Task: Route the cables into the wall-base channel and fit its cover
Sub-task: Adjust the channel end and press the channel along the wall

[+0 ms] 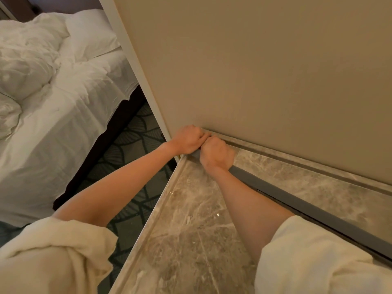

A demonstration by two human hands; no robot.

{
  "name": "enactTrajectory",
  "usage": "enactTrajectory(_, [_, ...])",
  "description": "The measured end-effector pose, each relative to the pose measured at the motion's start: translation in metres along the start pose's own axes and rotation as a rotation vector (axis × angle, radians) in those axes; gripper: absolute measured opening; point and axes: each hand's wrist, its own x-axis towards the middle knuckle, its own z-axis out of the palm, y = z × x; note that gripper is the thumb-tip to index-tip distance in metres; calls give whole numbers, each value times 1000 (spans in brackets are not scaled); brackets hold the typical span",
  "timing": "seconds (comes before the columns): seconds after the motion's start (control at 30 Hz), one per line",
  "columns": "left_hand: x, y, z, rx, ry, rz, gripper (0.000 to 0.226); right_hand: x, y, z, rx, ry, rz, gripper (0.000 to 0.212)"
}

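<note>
Grey cover strip (pixel 297 205) runs along wall base (marble ledge (pixel 191 209)); right hand (pixel 217 153) clamps its end, left hand (pixel 189 139) fisted alongside.

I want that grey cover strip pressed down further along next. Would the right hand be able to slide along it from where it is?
Probably yes. The right hand already grips the grey cover strip near its far end, and the strip's top looks bare from there toward the person; only the right sleeve overlaps its near part.

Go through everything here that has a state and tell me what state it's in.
Grey cover strip: lying along the marble floor, far end gripped.
Left hand: curled at the wall base.
Right hand: curled around the strip.
Bed: unmade, sheets rumpled.
</note>
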Motion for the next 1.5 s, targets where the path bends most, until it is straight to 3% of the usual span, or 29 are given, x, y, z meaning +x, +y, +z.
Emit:
enactTrajectory(0.17, [-1, -2, 12, 158, 136, -18, 60, -1, -1, 0, 1, -4, 18, 43])
enactTrajectory(0.5, [2, -5, 19, 190, 142, -13, 58, -3, -1, -4, -4, -26, -2, 38])
enactTrajectory(0.73, [-3, 1, 12, 160, 139, -118, 62, -20, 33, -29, -42, -163, -419, 46])
enactTrajectory(0.83, [-8, 5, 8, 146, 122, -146, 66, -32, 69, -43, -205, -254, -618, 52])
enactTrajectory(0.9, [-11, 10, 6, 182, 125, -136, 67, -33, 89, -52, -272, -297, -652, 48])
enactTrajectory(1.0, [-19, 24, 8, 280, 162, -103, 60, -36, 114, -68, -272, -318, -640, 39])
enactTrajectory(1.1, [-31, 48, 17, 240, 144, 38, 48, -44, 150, -88, -245, -364, -562, 42])
enactTrajectory(1.3, [-45, 123, 34, 181, -66, 315, 46, -62, 232, -141, -292, -457, -426, 50])
enactTrajectory(1.5, [-47, 186, 54, 243, -286, 353, 39, -77, 304, -183, -413, -619, -249, 44])
